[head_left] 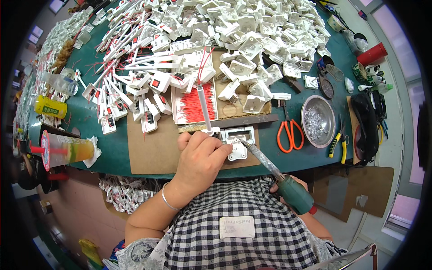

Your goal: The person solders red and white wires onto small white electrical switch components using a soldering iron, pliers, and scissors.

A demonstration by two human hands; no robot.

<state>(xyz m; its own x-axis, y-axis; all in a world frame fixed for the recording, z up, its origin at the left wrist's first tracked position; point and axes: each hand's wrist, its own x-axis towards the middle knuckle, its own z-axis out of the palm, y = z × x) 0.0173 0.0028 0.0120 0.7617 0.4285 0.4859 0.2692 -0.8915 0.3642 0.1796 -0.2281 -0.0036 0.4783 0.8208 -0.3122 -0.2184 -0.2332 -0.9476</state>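
Observation:
My left hand (pixel 198 157) is closed at the table's front edge, its fingers around the base of a white plastic piece with a long white tube (pixel 204 108). Two red wires (pixel 204 63) stick out of the tube's far end. By my left fingertips an open white plastic housing (pixel 237 151) lies at a grey metal frame (pixel 253 133). My right hand (pixel 300 182), partly hidden, grips the green handle of a soldering iron (pixel 294 194). The iron slants up to the left, its tip at the housing's upper right edge. Exact contact there is too small to make out.
White housings (pixel 252 47) are heaped at the back; switch pieces with tubes (pixel 119 108) lie left. Cut red wires (pixel 198 105) fill a tray ahead. Orange-handled scissors (pixel 291 135), a metal bowl (pixel 331 117) and yellow-black pliers (pixel 344 150) are right; a drink cup (pixel 67 150) lies left.

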